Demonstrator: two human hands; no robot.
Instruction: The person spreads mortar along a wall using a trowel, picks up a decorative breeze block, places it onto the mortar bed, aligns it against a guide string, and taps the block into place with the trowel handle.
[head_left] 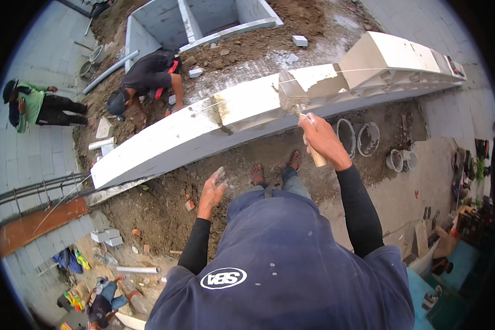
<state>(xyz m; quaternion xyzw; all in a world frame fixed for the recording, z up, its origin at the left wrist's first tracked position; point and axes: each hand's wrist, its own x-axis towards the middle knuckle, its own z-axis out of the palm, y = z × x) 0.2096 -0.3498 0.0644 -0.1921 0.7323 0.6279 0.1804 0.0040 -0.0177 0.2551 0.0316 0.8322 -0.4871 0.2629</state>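
Note:
My right hand [325, 141] grips the wooden handle of a trowel [291, 91], its mortar-smeared blade held over the top of a pale block wall [176, 132]. The handle's butt sticks out below my fist. Wet grey mortar [325, 82] lies on the wall top just right of the blade. At the near side of the wall, my left hand [212, 191] hangs in the air, smudged with mortar, its fingers loosely bent and holding nothing. A thin string [363, 69] runs along the wall, and a taller block [368, 58] stands on its right part.
Beyond the wall, a co-worker in dark clothes [151, 74] bends low near it; another in a green top [38, 107] stands farther left. Someone [103, 305] is at lower left. Buckets [395, 160] and round rims [368, 138] stand right of my feet. A block-walled pit [159, 25] lies beyond.

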